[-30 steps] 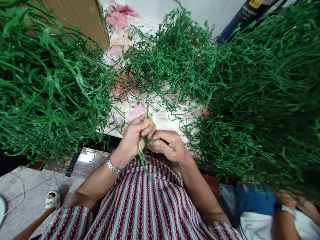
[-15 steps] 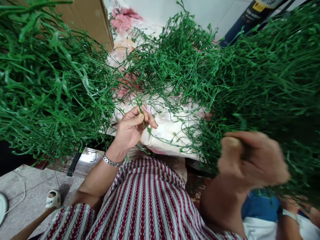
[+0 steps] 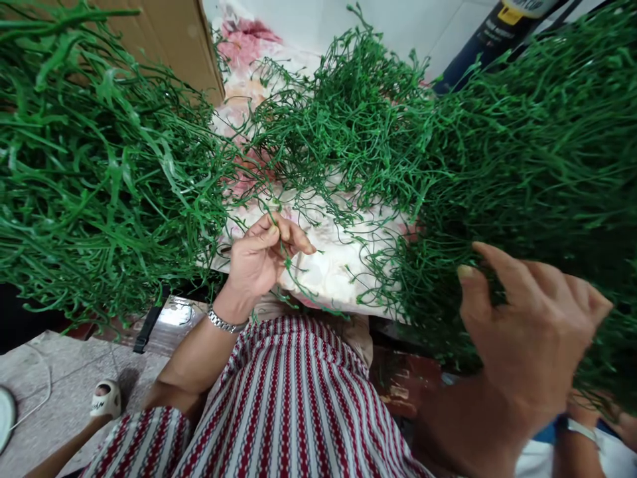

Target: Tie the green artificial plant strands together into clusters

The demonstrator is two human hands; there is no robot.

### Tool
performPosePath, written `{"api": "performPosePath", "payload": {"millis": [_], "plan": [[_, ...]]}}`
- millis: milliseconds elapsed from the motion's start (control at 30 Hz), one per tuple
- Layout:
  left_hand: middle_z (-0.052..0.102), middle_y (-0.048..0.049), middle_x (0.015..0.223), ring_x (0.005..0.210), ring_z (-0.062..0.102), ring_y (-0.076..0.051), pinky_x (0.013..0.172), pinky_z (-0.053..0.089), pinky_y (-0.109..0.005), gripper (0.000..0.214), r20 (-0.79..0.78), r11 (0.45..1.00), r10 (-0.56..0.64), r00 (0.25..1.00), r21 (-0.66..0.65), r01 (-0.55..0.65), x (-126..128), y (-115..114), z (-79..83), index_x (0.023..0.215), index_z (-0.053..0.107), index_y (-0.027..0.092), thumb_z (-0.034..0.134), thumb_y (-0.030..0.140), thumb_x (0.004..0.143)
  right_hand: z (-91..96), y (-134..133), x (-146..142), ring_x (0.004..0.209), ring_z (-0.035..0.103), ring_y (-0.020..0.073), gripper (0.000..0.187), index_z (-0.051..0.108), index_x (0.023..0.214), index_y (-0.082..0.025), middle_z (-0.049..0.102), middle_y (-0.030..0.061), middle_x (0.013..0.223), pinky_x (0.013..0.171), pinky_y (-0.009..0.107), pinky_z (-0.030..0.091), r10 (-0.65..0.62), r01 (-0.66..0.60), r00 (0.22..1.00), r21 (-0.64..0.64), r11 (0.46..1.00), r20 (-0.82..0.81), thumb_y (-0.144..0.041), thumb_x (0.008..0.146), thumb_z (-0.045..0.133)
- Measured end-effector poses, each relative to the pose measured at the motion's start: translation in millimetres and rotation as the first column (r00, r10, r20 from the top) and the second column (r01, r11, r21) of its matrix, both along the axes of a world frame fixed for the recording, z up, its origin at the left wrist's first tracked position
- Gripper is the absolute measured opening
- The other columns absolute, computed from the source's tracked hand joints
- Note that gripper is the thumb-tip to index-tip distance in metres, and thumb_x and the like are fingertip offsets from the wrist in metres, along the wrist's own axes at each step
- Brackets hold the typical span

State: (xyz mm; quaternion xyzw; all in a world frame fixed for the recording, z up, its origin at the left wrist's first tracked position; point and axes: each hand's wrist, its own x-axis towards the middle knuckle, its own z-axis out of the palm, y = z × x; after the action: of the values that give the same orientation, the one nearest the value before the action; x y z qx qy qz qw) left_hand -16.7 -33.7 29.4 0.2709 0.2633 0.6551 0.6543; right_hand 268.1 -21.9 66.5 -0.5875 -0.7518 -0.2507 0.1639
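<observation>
My left hand (image 3: pixel 261 255), with a metal watch at the wrist, is closed in a pinch on a thin green plastic stem (image 3: pixel 293 275) over the flowered cloth (image 3: pixel 328 259). At the lower right, my right hand (image 3: pixel 535 332) is close to the camera. Its fingers reach into the big pile of green stems on the right (image 3: pixel 537 172), thumb apart; the fingertips are buried in the strands. Another heap of broader green strands (image 3: pixel 99 172) lies to the left, and a tangled pile (image 3: pixel 348 126) sits in the middle at the back.
A cardboard box (image 3: pixel 174 33) stands behind the left heap. A dark bottle (image 3: pixel 492 36) leans at the back right. Another person's arm with a white wristband (image 3: pixel 580 431) shows at the bottom right corner. A sandal (image 3: pixel 104 397) rests on the tiled floor at the lower left.
My hands were together on one stem; my right hand has swung out to the right pile and spread its fingers into it. The left hand keeps the stem.
</observation>
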Motion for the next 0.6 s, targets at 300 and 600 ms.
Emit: {"api": "performPosePath", "payload": {"millis": [300,600], "plan": [[0.057,-0.0006,0.061,0.063,0.059,-0.015,0.069,0.050,-0.034,0.015,-0.055,0.989,0.130,0.990,0.080,-0.125,-8,-3,7.4,0.064,0.050,0.017,0.058,0.026,0.072,-0.7,-19,-59,0.070,0.057,0.0146,0.019,0.065,0.088,-0.018,0.064,0.0030,0.074,0.068,0.028,0.047,0.519,-0.515,0.760,0.126,0.848,-0.390,-0.009,0.072,0.064],[0.059,-0.0007,0.061,0.062,0.060,-0.016,0.068,0.050,-0.035,0.017,-0.124,0.971,0.184,0.975,0.178,-0.160,-19,-6,10.8,0.063,0.053,0.018,0.060,0.030,0.072,-51.6,6,-145,0.081,0.047,0.0204,0.019,0.061,0.092,-0.014,0.058,0.0094,0.087,0.076,0.034,0.041,0.555,-0.619,0.780,-0.496,0.609,-0.291,-0.023,0.086,0.045]]}}
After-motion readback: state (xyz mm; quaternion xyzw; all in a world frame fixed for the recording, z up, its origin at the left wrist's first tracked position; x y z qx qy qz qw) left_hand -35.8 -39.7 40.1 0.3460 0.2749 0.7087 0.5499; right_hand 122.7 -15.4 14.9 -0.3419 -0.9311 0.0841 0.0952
